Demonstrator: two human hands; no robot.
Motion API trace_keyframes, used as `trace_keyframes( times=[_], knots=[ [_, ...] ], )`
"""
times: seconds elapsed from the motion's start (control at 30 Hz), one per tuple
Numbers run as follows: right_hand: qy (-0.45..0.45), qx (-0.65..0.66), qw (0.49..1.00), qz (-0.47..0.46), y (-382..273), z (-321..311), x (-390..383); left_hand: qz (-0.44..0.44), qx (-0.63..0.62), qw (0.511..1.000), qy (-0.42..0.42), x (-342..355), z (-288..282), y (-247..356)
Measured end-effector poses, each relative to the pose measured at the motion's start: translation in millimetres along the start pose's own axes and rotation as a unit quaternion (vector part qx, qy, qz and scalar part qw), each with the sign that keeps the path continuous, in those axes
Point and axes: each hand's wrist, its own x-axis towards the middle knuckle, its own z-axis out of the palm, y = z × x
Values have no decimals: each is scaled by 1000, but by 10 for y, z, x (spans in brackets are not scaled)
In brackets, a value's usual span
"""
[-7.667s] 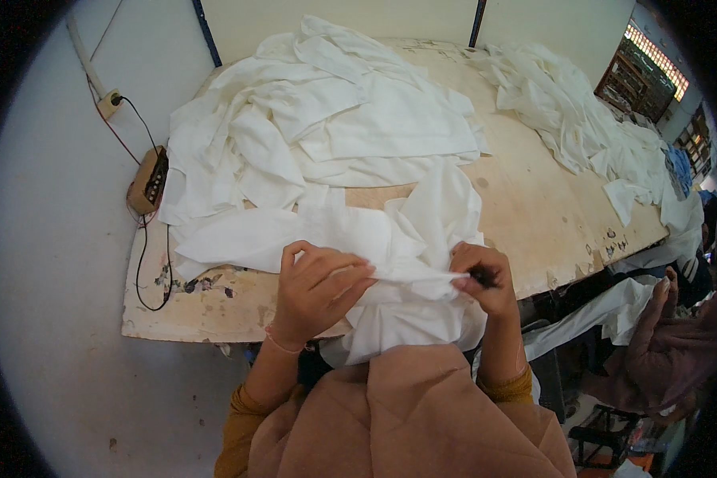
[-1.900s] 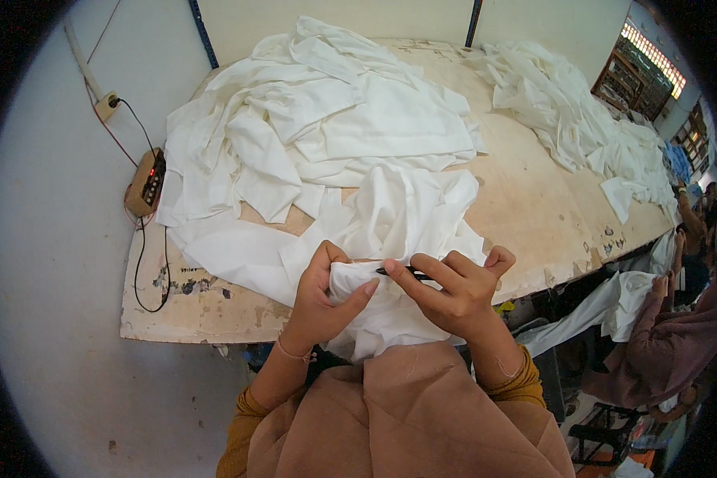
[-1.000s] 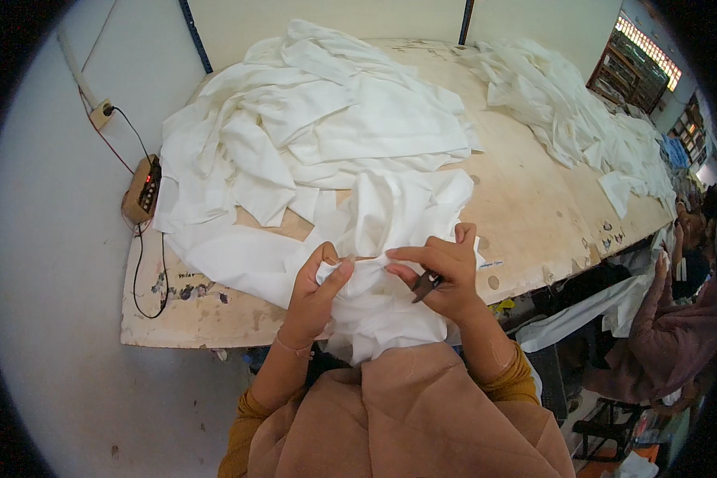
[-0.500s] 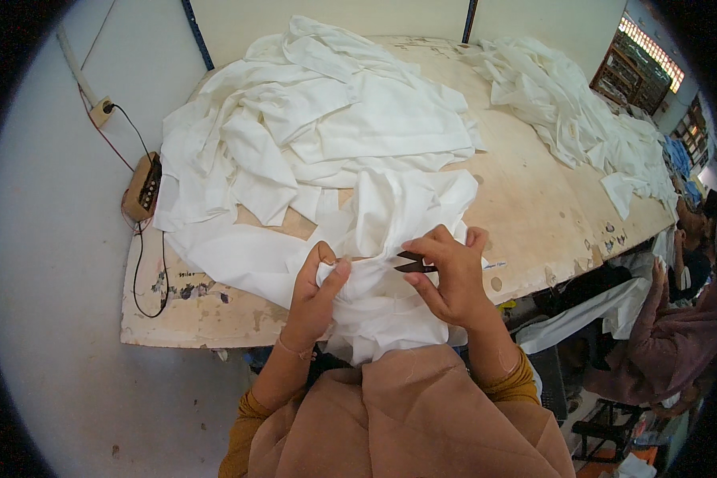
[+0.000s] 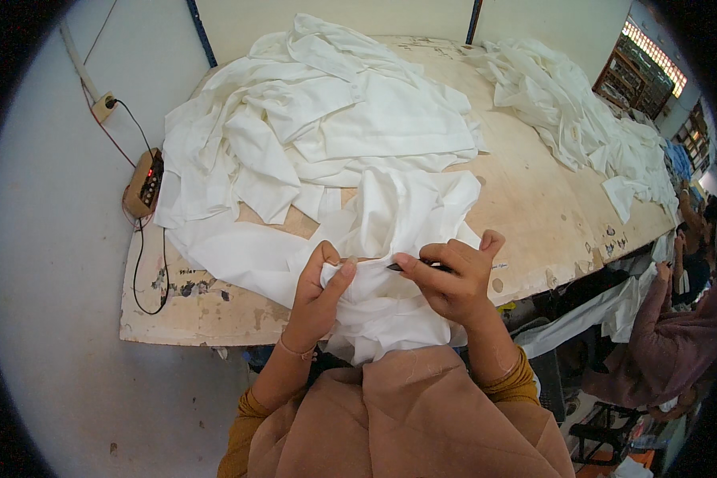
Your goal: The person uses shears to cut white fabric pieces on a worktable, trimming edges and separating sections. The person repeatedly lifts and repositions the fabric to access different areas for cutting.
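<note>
A white garment (image 5: 390, 311) hangs over the table's near edge in front of my body, its upper part bunched on the tabletop. My left hand (image 5: 320, 283) pinches a fold of this cloth between thumb and fingers. Dark thread snips (image 5: 438, 267) are in my right hand (image 5: 458, 279), mostly covered by its fingers, with the dark tip showing beside the thumb. The right thumb and the snips' tip are at the same folded edge, a short way right of my left hand. Whether the blades touch the cloth I cannot tell.
A large heap of white garments (image 5: 358, 103) covers the far left of the wooden table (image 5: 526, 215). Another white pile (image 5: 566, 111) lies far right. A power strip (image 5: 145, 185) with cables hangs at the left wall. A person in a mauve sleeve (image 5: 653, 327) handles white cloth at right.
The snips' blades were apart and visible beside the cloth; now my right fingers have closed round them and the thumb has come up to the fold. My left hand stays put.
</note>
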Motion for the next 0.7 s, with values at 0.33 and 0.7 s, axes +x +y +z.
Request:
trace_keyframes(
  times=[0.33, 0.7],
  knots=[
    [-124, 177, 974, 73, 203, -9, 71, 268, 301, 914, -46, 69, -128, 164],
    [-110, 184, 968, 130, -85, 38, -97, 569, 464, 679, 9, -53, -288, -138]
  ],
)
